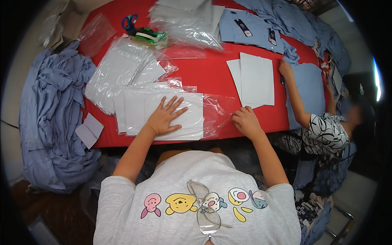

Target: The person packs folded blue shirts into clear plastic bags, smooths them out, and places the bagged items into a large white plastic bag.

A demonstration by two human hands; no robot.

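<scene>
In front of me, a white board in a clear plastic bag lies on top of several others like it. My left hand rests flat on the board with its fingers spread. Its bag's loose clear end stretches out to the right, and my right hand pinches the edge of that plastic. To the right of the bag, two bare white boards lie overlapping on the red table.
Bagged boards fan out at left; more plastic bags lie behind. Scissors and a green tape dispenser are at the back. Blue shirts pile at left, folded tagged ones far right. A co-worker handles a shirt.
</scene>
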